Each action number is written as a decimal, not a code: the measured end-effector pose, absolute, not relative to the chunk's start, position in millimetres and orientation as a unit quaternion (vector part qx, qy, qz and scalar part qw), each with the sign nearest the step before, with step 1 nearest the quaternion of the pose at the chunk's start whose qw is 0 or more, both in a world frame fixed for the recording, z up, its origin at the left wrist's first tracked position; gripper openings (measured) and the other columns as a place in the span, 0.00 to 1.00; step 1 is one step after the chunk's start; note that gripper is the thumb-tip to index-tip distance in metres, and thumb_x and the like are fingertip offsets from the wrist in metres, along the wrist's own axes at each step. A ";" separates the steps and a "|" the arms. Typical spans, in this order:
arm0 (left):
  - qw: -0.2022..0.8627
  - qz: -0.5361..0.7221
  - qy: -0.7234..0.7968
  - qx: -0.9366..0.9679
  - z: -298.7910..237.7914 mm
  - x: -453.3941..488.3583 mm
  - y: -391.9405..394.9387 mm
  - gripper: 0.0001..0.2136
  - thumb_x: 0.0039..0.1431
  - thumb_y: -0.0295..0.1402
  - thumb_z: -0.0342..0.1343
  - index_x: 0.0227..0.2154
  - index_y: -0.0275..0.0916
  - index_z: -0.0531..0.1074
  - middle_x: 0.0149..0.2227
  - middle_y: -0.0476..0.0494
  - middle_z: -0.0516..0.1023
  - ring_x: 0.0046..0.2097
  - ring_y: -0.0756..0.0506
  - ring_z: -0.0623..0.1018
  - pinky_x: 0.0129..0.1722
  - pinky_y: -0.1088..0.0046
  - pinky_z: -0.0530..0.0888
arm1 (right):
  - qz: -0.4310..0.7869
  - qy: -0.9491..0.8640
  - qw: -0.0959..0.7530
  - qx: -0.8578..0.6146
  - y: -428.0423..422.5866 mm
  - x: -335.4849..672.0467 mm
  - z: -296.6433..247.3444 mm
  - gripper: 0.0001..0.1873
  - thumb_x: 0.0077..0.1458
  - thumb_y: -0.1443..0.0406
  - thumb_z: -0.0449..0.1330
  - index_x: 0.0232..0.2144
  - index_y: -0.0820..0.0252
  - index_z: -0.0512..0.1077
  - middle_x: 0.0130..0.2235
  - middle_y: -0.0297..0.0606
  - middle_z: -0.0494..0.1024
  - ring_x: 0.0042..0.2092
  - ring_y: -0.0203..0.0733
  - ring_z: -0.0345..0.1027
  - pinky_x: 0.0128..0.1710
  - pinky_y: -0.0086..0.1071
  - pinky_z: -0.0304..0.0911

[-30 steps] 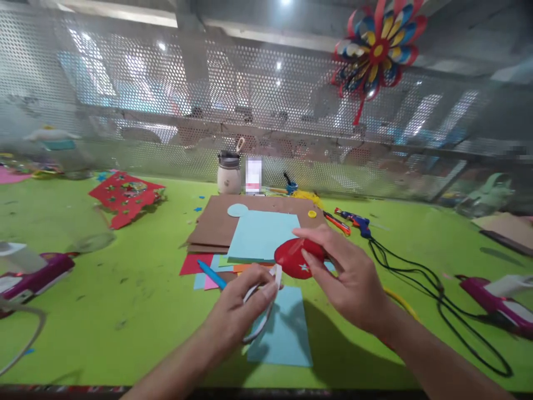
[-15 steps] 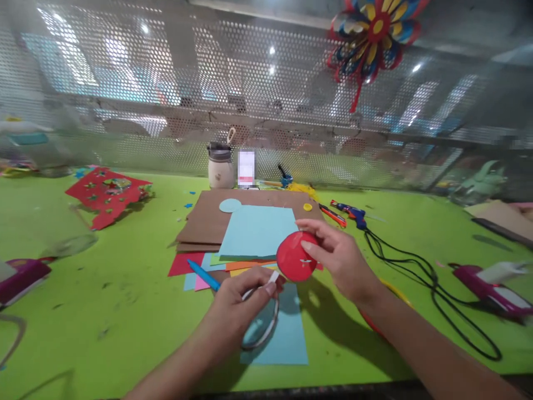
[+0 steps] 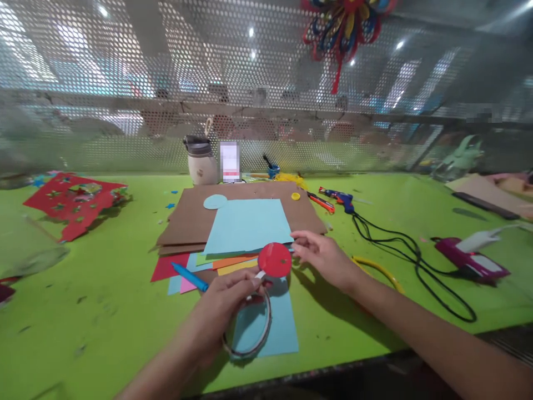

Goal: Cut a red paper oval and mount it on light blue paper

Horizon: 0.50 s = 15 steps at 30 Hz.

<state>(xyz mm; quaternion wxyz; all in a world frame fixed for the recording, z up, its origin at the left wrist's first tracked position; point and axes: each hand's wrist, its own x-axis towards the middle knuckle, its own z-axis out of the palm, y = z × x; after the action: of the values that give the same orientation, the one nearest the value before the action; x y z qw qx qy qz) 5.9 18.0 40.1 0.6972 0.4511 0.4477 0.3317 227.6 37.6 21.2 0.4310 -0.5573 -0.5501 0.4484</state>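
Observation:
A thin roll of tape (image 3: 268, 318), almost down to its ring, hangs from my left hand (image 3: 231, 297). My left thumb and fingers pinch it near a short white strip (image 3: 260, 275). At that strip a red paper disc (image 3: 275, 260) stands out from the left fingertips; whether it is stuck there I cannot tell. To the right of the disc is my right hand (image 3: 318, 255), fingers apart, holding nothing and just clear of its edge. A blue pen (image 3: 189, 276) shows beside my left hand, its near end hidden. Below lies a light blue sheet (image 3: 283, 328).
Brown cardboard (image 3: 179, 222) bears a light blue sheet (image 3: 245, 222), a pale blue disc (image 3: 215, 201) and a yellow disc (image 3: 295, 196). Rightward lie a cutter (image 3: 321, 203), a glue gun (image 3: 342, 199) with its black cable and a purple power strip (image 3: 470, 258). Behind stands a bottle (image 3: 202, 164).
My right hand has let go of the red disc and drawn slightly away from it. The disc now stays at my left fingertips. The view has turned a little to the right.

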 end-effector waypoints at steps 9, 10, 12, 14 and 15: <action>0.681 0.335 0.490 0.428 37.4 -1.4 13.3 0.07 0.52 0.35 0.62 0.25 0.37 0.78 0.31 0.45 0.79 0.38 0.44 0.76 0.42 0.70 0.70 | 0.091 -0.729 0.038 -0.677 -42.7 350.3 18.1 0.24 0.56 0.61 0.56 0.56 0.56 0.68 0.46 0.50 0.73 0.47 0.56 0.70 0.48 0.49 0.64; 0.681 0.332 0.487 0.434 37.5 -1.8 12.4 0.07 0.52 0.35 0.62 0.26 0.38 0.78 0.32 0.45 0.80 0.39 0.44 0.76 0.42 0.71 0.70 | 0.085 -0.728 0.025 -0.680 -46.2 354.3 14.6 0.28 0.55 0.64 0.56 0.59 0.54 0.65 0.46 0.49 0.74 0.46 0.55 0.71 0.47 0.47 0.65; 0.682 0.332 0.486 0.435 38.9 -1.5 10.7 0.06 0.53 0.36 0.62 0.27 0.38 0.79 0.33 0.45 0.80 0.40 0.44 0.76 0.41 0.72 0.69 | 0.087 -0.727 0.020 -0.681 -46.1 356.1 9.9 0.36 0.51 0.69 0.55 0.63 0.49 0.59 0.46 0.45 0.75 0.43 0.53 0.73 0.42 0.42 0.67; 0.680 0.347 0.490 0.421 41.6 -0.3 9.4 0.06 0.52 0.36 0.62 0.27 0.39 0.79 0.34 0.45 0.81 0.39 0.44 0.77 0.41 0.72 0.70 | 0.113 -0.723 0.033 -0.681 -38.3 354.5 8.9 0.44 0.45 0.73 0.55 0.64 0.46 0.56 0.48 0.44 0.76 0.42 0.51 0.75 0.38 0.38 0.68; 0.676 0.360 0.491 0.415 43.1 0.1 9.1 0.05 0.51 0.35 0.62 0.26 0.39 0.79 0.34 0.44 0.81 0.40 0.44 0.77 0.42 0.72 0.70 | 0.139 -0.718 0.048 -0.681 -33.2 354.0 9.6 0.46 0.42 0.74 0.55 0.65 0.46 0.55 0.51 0.44 0.75 0.43 0.51 0.75 0.37 0.37 0.69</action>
<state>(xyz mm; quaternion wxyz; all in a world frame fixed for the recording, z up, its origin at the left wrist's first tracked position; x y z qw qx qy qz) 0.1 9.1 43.1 0.6762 0.4154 0.4905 0.3600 354.0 -33.2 9.6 0.0477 -0.6808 -0.7176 0.1389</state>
